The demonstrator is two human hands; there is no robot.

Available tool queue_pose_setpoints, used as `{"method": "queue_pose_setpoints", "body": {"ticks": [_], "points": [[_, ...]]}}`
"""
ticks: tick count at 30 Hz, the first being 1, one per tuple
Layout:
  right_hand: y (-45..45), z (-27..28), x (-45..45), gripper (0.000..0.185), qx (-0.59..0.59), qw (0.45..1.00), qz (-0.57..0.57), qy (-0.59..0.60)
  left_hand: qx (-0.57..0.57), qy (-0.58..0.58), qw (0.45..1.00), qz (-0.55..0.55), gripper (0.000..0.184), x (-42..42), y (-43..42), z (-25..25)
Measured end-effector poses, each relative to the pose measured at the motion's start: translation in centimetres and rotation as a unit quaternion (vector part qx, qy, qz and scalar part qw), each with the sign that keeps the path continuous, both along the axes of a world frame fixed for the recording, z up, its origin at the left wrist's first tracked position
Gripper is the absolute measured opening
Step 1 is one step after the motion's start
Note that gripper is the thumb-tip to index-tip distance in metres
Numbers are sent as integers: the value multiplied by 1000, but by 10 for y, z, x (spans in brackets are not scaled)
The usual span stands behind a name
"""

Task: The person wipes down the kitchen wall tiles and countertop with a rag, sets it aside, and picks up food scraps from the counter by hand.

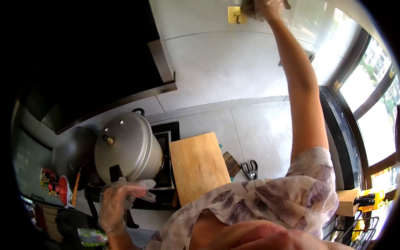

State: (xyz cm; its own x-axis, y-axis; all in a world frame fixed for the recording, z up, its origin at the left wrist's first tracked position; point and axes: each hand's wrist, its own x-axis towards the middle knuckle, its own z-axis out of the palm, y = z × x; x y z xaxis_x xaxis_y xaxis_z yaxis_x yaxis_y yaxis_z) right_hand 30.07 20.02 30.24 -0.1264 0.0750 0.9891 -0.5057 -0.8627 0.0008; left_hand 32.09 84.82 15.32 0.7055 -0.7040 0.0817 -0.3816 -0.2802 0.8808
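My left hand (121, 200) wears a clear plastic glove and hovers just in front of the big metal pressure cooker (125, 146), by its black handle. Its fingers stretch to the right with nothing in them. High on the tiled wall (216, 62), my right hand (268, 8), also gloved, is closed on a dark grey cloth-like piece (249, 8), partly cut off by the frame's top edge. Right beside that piece is a gold adhesive hook (236, 16) on the wall.
A wooden cutting board (200, 164) lies right of the stove (166, 133), with black-handled scissors (250, 170) nearby. The dark range hood (125, 100) overhangs the cooker. Behind it sits a dark wok (79, 146). Windows (371, 104) and a knife block (346, 202) are at right.
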Motion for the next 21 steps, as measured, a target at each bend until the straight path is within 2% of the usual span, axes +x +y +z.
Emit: {"method": "queue_pose_setpoints", "body": {"ticks": [1, 3, 4, 5, 6, 7, 8, 9, 10, 11, 12, 13, 15, 16, 17, 18, 20, 21], "points": [[45, -8, -12, 46, 1, 1000, -15, -17, 2, 3, 1000, 24, 58, -3, -1, -3], [53, -98, -17, 45, 255, 961, -35, 105, -22, -12, 1000, 10, 58, -1, -4, -6], [56, -143, -18, 46, 252, 962, -11, 101, -40, -22, 999, -30, 57, 1, -6, -7], [40, -198, -14, 51, 184, 974, -67, 111, -61, -33, 995, -70, 56, 3, -7, -8], [72, -224, -28, 53, 291, 930, -89, 207, -27, -67, 994, -83, 42, 7, -1, -14], [75, -251, -38, 56, 275, 931, -27, 237, 8, -104, 990, -95, 32, 14, 10, -23], [83, -259, -42, 58, 256, 929, 37, 265, 21, -167, 979, -111, 30, 15, 15, -25], [80, -254, -43, 58, 278, 921, 13, 272, 32, -231, 965, -122, 32, 15, 20, -27], [92, -224, -43, 57, 300, 913, -11, 277, 22, -320, 937, -137, 33, 13, 23, -22], [100, -194, -44, 56, 320, 904, -35, 280, 31, -335, 930, -149, 34, 14, 24, -16], [86, -159, -33, 55, 309, 929, -33, 202, 39, -350, 922, -162, 35, 14, 25, -10], [70, -117, -23, 39, 198, 971, -52, 123, 70, -288, 939, -174, 36, 20, 27, -1], [60, -41, -25, 34, 184, 970, 22, 156, 85, -150, 969, -179, 35, 24, 22, 8], [76, -14, -25, 37, 117, 985, 35, 121, 63, -77, 981, -169, 33, 26, 16, 10], [62, 24, -3, 31, 284, 942, 126, 124, 48, -68, 987, -141, 29, 25, 12, 9], [73, 42, 7, 31, 145, 984, 62, 79, 32, -58, 991, -113, 29, 23, 9, 7], [79, 47, 20, 25, 71, 997, 12, 27, 21, -130, 989, -65, 42, 14, 0, 2], [76, 39, 19, 28, 11, 996, 9, 93, 13, -150, 987, -60, 50, 11, -5, 1]]}}
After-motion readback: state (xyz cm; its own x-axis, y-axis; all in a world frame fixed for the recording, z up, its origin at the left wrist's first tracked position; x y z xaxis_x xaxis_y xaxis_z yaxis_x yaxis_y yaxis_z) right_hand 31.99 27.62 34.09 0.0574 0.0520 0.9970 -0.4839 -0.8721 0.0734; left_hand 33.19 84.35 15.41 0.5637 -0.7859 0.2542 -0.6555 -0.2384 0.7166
